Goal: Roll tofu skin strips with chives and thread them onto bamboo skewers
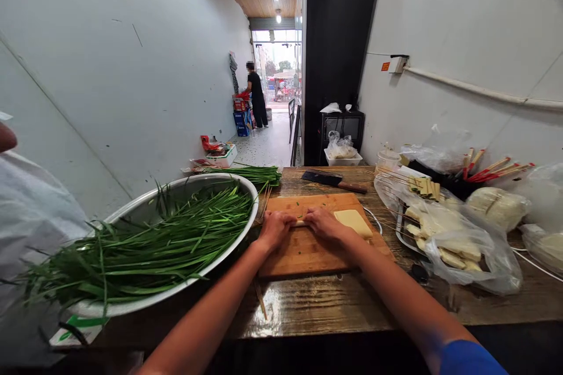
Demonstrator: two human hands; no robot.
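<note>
One basin [254,211] of greens [176,240], tray [398,228] of pale pieces [426,226], left fingers [287,220] and right fingers [311,216] holding a roll [300,223]

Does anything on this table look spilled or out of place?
Slightly. Long, thin green leaves hang over the left side of the oval silver metal basin, small green scraps dot the brown wooden cutting board, and thin brown sticks lie loose before it. Nothing looks clearly damaged.

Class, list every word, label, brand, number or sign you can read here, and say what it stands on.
No text can be read with certainty.
Orange wall label: too small.
Red box and blue box: markings too small.
Green-and-white packet: blurred.
</note>
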